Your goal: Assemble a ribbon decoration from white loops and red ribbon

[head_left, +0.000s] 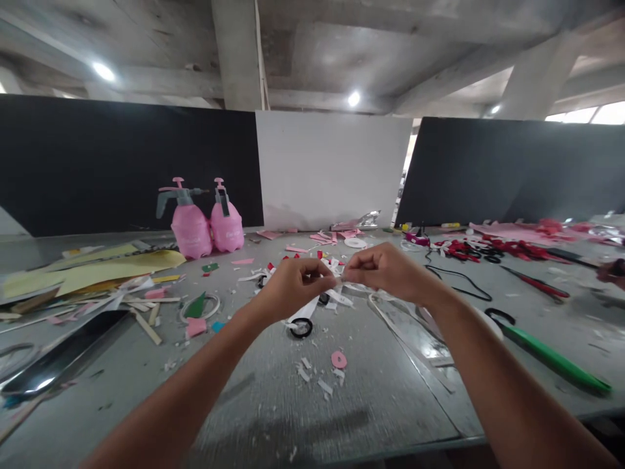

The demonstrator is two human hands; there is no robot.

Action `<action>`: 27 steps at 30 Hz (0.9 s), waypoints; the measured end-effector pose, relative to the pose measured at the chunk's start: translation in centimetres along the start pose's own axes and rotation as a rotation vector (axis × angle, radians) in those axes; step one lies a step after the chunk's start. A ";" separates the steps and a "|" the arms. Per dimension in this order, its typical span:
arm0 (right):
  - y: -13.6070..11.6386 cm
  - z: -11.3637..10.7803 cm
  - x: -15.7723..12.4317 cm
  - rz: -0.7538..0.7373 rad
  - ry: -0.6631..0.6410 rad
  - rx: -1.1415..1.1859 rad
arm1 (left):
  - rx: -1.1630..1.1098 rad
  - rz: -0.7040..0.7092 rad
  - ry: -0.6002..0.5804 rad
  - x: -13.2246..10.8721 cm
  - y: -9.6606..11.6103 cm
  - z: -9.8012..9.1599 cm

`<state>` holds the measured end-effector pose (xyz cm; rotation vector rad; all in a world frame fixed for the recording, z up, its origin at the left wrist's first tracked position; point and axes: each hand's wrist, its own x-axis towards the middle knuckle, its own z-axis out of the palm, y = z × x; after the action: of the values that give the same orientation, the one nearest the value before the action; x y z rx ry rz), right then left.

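White paper strip [312, 306] was pinched between both hands, left hand [293, 283] and right hand [385, 270] closed on it, perhaps folding; steady, even tension above the grey table [273, 404] suited it.

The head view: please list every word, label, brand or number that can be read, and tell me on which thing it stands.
No text can be read here.
Right pink spray bottle: a pale mark on its belly, too blurred to read.
Left pink spray bottle: no legible print.
White strip pinched between the left hand and the right hand: no print to be seen.
Green-handled tool: no label visible.
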<state>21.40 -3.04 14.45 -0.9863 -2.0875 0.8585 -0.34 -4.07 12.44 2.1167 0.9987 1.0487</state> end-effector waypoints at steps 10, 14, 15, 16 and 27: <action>0.2 3.1 -1.0 0.102 -0.020 0.303 | 0.360 0.389 0.224 -1.4 -1.7 0.0; 2.3 5.2 2.1 0.108 -0.031 0.657 | 0.518 0.439 0.324 0.7 -2.7 -0.4; 2.9 5.8 2.8 0.105 0.027 0.709 | 0.557 0.426 0.346 1.0 -3.1 -0.4; 3.5 6.4 3.3 0.109 0.070 0.738 | 0.583 0.406 0.354 1.1 -3.7 -0.3; 7.7 9.5 3.2 -0.010 0.288 0.492 | 0.377 0.364 0.533 -0.8 -7.3 3.0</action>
<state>15.39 0.83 4.09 -0.7751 -1.5346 1.0863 -0.83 -1.13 5.10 2.4416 1.1444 1.7920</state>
